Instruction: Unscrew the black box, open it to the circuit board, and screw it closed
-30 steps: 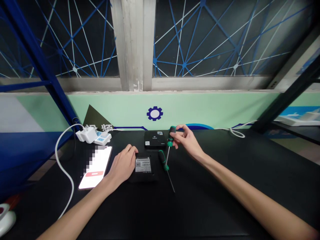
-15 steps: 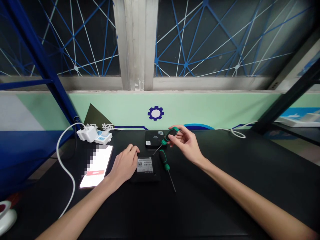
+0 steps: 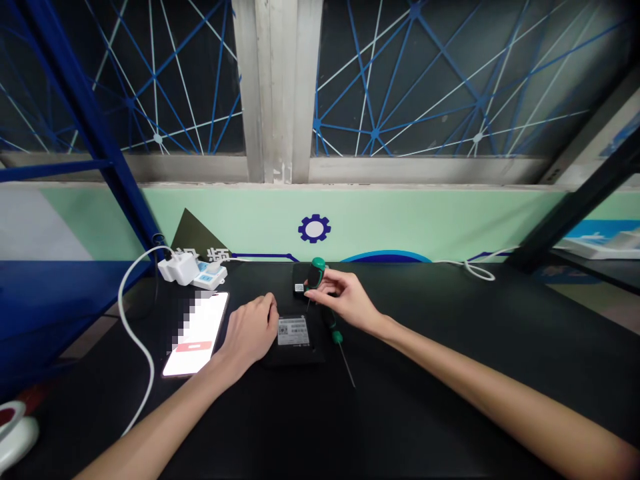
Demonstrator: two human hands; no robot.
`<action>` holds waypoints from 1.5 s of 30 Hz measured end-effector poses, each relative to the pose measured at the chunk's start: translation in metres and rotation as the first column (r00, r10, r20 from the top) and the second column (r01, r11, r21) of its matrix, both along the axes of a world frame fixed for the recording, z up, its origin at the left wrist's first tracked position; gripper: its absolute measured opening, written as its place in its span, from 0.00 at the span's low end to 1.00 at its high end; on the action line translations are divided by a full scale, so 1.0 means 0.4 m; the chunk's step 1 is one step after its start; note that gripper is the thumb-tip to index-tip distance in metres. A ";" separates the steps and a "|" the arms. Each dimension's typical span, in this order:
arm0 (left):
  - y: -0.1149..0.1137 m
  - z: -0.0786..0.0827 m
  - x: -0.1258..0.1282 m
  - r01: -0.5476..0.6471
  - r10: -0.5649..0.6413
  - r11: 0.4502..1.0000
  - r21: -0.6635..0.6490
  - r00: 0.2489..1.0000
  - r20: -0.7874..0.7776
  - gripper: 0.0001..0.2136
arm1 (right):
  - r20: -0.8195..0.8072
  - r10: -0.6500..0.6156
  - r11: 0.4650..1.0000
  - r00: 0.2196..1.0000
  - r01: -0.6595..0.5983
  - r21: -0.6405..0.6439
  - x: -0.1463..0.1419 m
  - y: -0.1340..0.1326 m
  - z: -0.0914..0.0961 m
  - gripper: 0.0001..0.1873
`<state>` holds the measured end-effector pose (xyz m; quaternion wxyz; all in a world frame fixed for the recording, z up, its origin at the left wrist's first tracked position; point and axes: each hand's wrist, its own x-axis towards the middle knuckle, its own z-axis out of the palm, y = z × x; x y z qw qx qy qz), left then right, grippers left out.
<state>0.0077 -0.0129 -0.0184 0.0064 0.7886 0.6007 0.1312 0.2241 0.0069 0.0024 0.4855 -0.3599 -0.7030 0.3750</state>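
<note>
My left hand (image 3: 249,332) lies on the left edge of a small black box (image 3: 296,340) with a white label, fingers curled against it. My right hand (image 3: 341,300) pinches the green-and-black handle of a screwdriver (image 3: 314,275), held nearly upright with its tip down at the box's far edge. A second green screwdriver (image 3: 339,341) lies on the black table (image 3: 450,360) just right of the box, partly under my right hand. Another black box (image 3: 300,283) sits behind, half hidden by the held screwdriver.
A lit phone (image 3: 195,333) lies left of my left hand. Behind it sit a white charger and power strip (image 3: 190,270), with a white cable (image 3: 131,333) looping toward the table's left edge. A white object (image 3: 15,440) shows at the bottom left corner. A blue frame post stands at left.
My right hand moved left and down with the screwdriver, swinging it from a slant to nearly upright over the labelled box. My left hand stayed on the box.
</note>
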 end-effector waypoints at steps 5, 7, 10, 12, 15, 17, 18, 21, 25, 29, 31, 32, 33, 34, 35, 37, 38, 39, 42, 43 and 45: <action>0.005 -0.001 -0.008 0.015 -0.014 0.999 -0.038 0.999 0.038 0.10 | -0.051 -0.021 1.000 0.998 0.021 -0.012 0.002 0.003 -0.022 0.18; 0.006 0.000 -0.009 0.029 -0.027 0.999 -0.043 0.998 0.053 0.10 | -0.065 -0.012 1.000 0.998 0.011 -0.017 0.005 0.006 -0.036 0.16; 0.006 0.003 -0.008 0.031 -0.029 0.998 -0.049 0.998 0.055 0.10 | -0.053 -0.029 0.999 0.998 0.029 0.013 0.005 0.010 -0.062 0.16; 0.006 0.004 -0.007 0.025 -0.022 0.998 -0.057 0.998 0.050 0.10 | -0.032 -0.034 0.999 0.999 0.035 0.026 0.003 0.011 -0.078 0.15; 0.006 0.005 -0.006 0.028 -0.025 0.998 -0.055 0.998 0.051 0.10 | -0.033 -0.062 0.997 0.998 0.063 0.034 0.000 0.010 -0.093 0.15; 0.006 0.006 -0.006 0.032 -0.029 0.998 -0.055 0.998 0.051 0.10 | -0.037 -0.084 0.996 0.996 0.085 0.035 -0.001 0.008 -0.094 0.16; 0.005 0.007 -0.005 0.032 -0.029 0.998 -0.057 0.998 0.052 0.09 | -0.038 -0.089 0.995 0.995 0.090 0.035 -0.001 0.007 -0.093 0.16; 0.005 0.009 -0.005 0.030 -0.026 0.998 -0.062 0.998 0.053 0.09 | -0.047 -0.078 0.996 0.996 0.079 0.028 -0.001 0.004 -0.090 0.16; 0.007 0.009 -0.011 0.052 -0.049 0.997 -0.053 0.998 0.049 0.09 | -0.053 -0.039 0.999 0.998 0.040 0.017 0.000 0.000 -0.092 0.14; 0.013 0.009 -0.018 0.075 -0.073 0.995 -0.061 0.997 0.038 0.10 | -0.007 -0.025 0.999 1.000 0.026 0.042 0.001 -0.005 -0.091 0.13; 0.015 0.012 -0.020 0.081 -0.079 0.994 -0.068 0.996 0.037 0.10 | 0.023 -0.026 0.998 0.999 0.025 0.060 0.001 -0.007 -0.089 0.13; 0.015 0.014 -0.021 0.083 -0.080 0.994 -0.074 0.996 0.035 0.10 | 0.035 -0.026 0.997 0.999 0.024 0.067 0.001 -0.008 -0.088 0.13; 0.016 0.016 -0.021 0.082 -0.080 0.993 -0.081 0.996 0.032 0.10 | 0.046 -0.026 0.997 0.999 0.023 0.073 0.001 -0.008 -0.087 0.13; 0.015 0.017 -0.021 0.081 -0.079 0.993 -0.089 0.996 0.030 0.10 | 0.058 -0.028 0.997 0.998 0.024 0.080 0.001 -0.008 -0.087 0.13; 0.015 0.019 -0.021 0.081 -0.078 0.992 -0.094 0.997 0.028 0.10 | 0.070 -0.033 0.996 0.997 0.027 0.088 0.001 -0.008 -0.087 0.13; 0.015 0.021 -0.020 0.083 -0.081 0.992 -0.095 0.996 0.027 0.10 | 0.094 -0.053 0.992 0.994 0.042 0.117 0.002 -0.008 -0.087 0.14; 0.014 0.021 -0.020 0.085 -0.083 0.992 -0.092 0.996 0.027 0.11 | 0.099 -0.064 0.990 0.993 0.050 0.135 0.002 -0.009 -0.087 0.14; 0.015 0.021 -0.020 0.086 -0.084 0.992 -0.088 0.996 0.026 0.11 | 0.101 -0.072 0.987 0.992 0.056 0.152 0.002 -0.009 -0.086 0.14; 0.015 0.019 -0.020 0.090 -0.089 0.992 -0.083 0.996 0.016 0.10 | 0.101 -0.068 0.983 0.993 0.049 0.179 0.003 -0.011 -0.084 0.14; 0.015 0.018 -0.020 0.091 -0.090 0.992 -0.082 0.996 0.013 0.10 | 0.104 -0.059 0.982 0.993 0.039 0.185 0.003 -0.011 -0.083 0.14; 0.015 0.018 -0.020 0.093 -0.093 0.993 -0.078 0.996 0.008 0.11 | 0.114 -0.041 0.980 0.993 0.018 0.197 0.004 -0.011 -0.082 0.14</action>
